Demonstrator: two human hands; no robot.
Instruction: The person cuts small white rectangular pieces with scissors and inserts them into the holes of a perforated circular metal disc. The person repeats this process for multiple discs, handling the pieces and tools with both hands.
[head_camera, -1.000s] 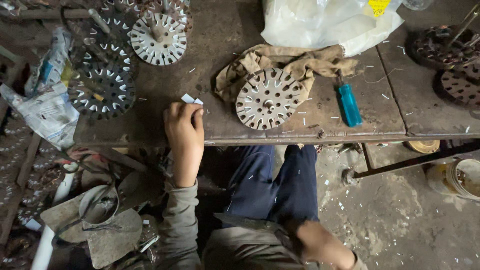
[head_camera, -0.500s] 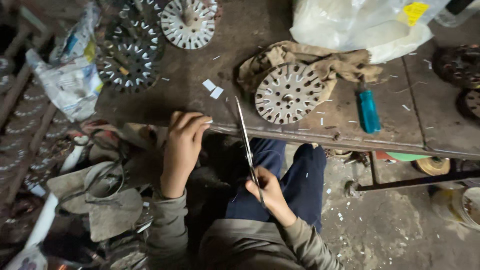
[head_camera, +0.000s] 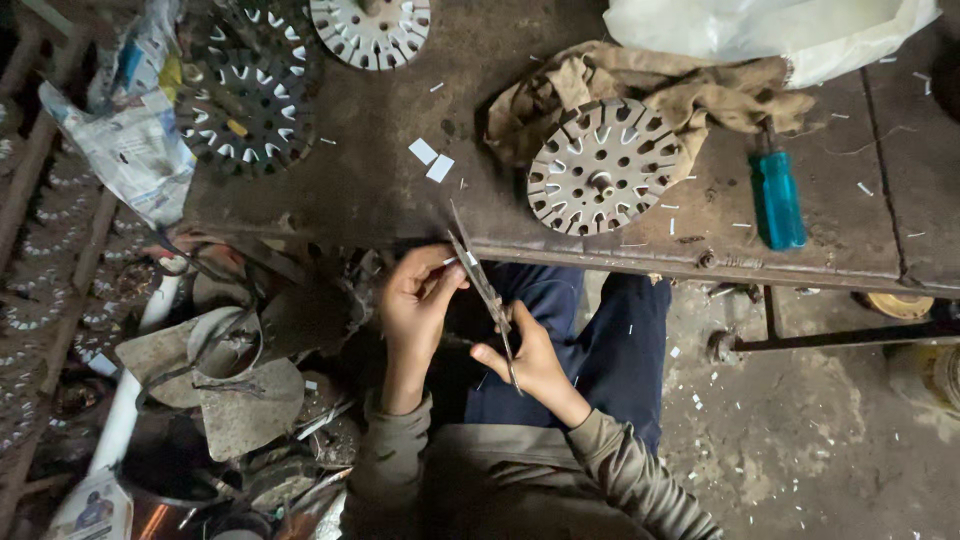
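Observation:
My right hand (head_camera: 525, 355) grips long metal scissors (head_camera: 480, 285) over my lap, blades pointing up toward the workbench edge (head_camera: 640, 262). My left hand (head_camera: 415, 300) pinches a small white paper strip (head_camera: 449, 262) held against the blades. Both hands are below the bench, above my blue trousers (head_camera: 600, 350). On the bench, a slotted round metal disc (head_camera: 605, 165) rests on a brown rag (head_camera: 660, 85). Two small white paper pieces (head_camera: 431, 159) lie on the bench just beyond my hands.
A blue-handled screwdriver (head_camera: 779, 198) lies right of the disc. More slotted discs (head_camera: 245, 105) and another disc (head_camera: 370, 28) sit at the far left. A white plastic bag (head_camera: 780, 30) is at the top right. Scrap metal and crumpled newspaper (head_camera: 135, 165) crowd the floor left.
My left hand came off the bench edge down to the scissors. My right hand, out of sight a second ago, has raised the scissors; both hands now meet over my lap.

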